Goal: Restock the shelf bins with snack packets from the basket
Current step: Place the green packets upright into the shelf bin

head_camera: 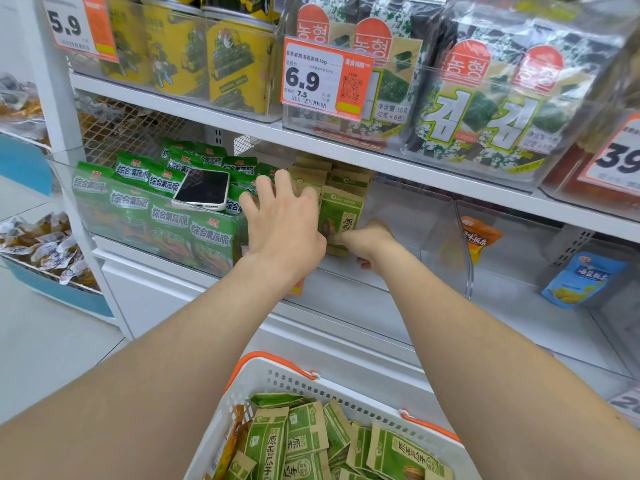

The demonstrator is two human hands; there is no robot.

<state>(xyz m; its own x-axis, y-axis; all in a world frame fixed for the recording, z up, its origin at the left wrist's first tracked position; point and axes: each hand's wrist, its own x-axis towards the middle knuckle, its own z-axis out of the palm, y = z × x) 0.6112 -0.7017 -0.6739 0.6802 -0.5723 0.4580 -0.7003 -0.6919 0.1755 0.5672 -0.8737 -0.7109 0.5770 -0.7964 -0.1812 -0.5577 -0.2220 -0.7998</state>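
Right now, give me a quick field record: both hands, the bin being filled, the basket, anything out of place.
left hand: fingers spread, resting against the kraft packets
right hand: at the front packet, lower edge; grip unclear
bin: right part unfilled
basket: many matching packets left
phone: lying on the green packets

**Seed packets line up in the middle bin**

We see green-and-kraft packets [332,181] standing upright in a row in the clear shelf bin [408,216], the front packet [341,220] facing us. Loose packets [304,438] lie jumbled in the white, orange-handled basket [273,379] below.
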